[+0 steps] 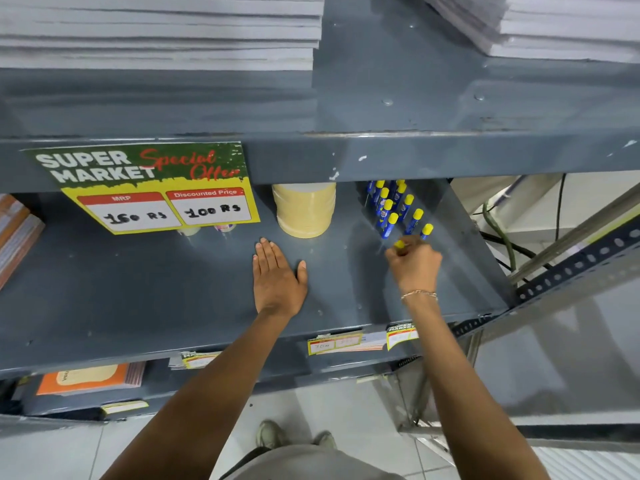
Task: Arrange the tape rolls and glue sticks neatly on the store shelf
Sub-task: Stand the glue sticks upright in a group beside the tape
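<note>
A stack of tan tape rolls (pixel 304 209) stands at the back middle of the grey metal shelf (pixel 138 289). To its right, several blue glue sticks with yellow caps (pixel 391 211) stand upright in rows near the shelf's right wall. My right hand (pixel 415 263) is closed around one glue stick (pixel 400 244), only its yellow cap showing, at the front of those rows. My left hand (pixel 277 277) lies flat on the shelf with fingers extended, just in front of the tape stack. Two small tape rolls (pixel 188 231) peek out below the price sign.
A green and yellow price sign (pixel 152 188) hangs from the upper shelf's edge and hides the back left. Notebooks (pixel 15 230) lie at the far left, paper stacks (pixel 159 29) on the shelf above. Price tags (pixel 334 342) line the front edge. A perforated steel post (pixel 571 268) is at the right.
</note>
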### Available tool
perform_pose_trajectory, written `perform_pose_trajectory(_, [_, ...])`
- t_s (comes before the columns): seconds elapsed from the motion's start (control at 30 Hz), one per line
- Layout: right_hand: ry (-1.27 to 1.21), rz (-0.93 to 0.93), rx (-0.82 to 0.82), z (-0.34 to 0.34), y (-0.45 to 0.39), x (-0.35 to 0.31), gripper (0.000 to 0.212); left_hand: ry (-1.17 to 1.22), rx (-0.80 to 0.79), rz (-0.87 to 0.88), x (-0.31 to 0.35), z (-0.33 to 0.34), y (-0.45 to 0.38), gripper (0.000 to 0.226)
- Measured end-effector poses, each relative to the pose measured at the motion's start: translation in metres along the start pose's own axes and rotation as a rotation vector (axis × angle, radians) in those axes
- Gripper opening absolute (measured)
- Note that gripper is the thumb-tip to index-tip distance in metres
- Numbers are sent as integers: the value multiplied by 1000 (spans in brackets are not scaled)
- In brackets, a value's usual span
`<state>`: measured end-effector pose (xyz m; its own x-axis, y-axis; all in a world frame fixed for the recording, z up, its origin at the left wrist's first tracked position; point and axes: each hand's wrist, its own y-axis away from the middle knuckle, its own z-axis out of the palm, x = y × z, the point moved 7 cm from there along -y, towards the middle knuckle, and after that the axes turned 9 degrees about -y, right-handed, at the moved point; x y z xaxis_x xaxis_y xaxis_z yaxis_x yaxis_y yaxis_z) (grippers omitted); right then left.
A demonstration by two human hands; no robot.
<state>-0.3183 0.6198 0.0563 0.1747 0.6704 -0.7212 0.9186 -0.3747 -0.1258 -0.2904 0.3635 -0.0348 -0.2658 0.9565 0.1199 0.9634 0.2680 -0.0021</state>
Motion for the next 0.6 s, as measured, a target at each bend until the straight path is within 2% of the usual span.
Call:
perform_pose_trajectory(0.2, [85, 16, -120, 13, -25, 26, 17, -14, -16, 4, -1, -1, 0, 76])
perform_pose_trajectory(0.33, [-50, 74, -110, 20, -31, 37, 25, -10, -19, 5, -2, -2, 1, 76])
perform_pose_trajectory(0.6, [-188, 130, -120, 35, -22, 43, 19, 25, -29, 8, -1, -6, 2, 75])
